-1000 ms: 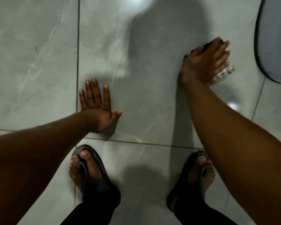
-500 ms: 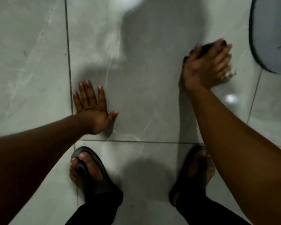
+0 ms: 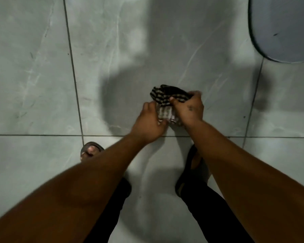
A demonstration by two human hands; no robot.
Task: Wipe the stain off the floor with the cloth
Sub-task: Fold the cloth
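Observation:
A dark cloth with pale stripes (image 3: 167, 97) is bunched up between both of my hands, lifted off the grey tiled floor (image 3: 112, 67). My right hand (image 3: 189, 109) grips its right side with the thumb pressed on top. My left hand (image 3: 150, 120) holds its lower left part from beneath. No stain stands out on the glossy tiles; my shadow darkens the floor under the cloth.
A grey oval mat with a dark rim (image 3: 284, 27) lies at the upper right. My feet in dark sandals (image 3: 91, 149) stand below my arms, the right one (image 3: 193, 171) mostly hidden. Dark grout lines cross the floor.
My left hand has left the floor and come across to the cloth. My right hand has lifted the cloth off the tile toward the middle. The view has pulled back.

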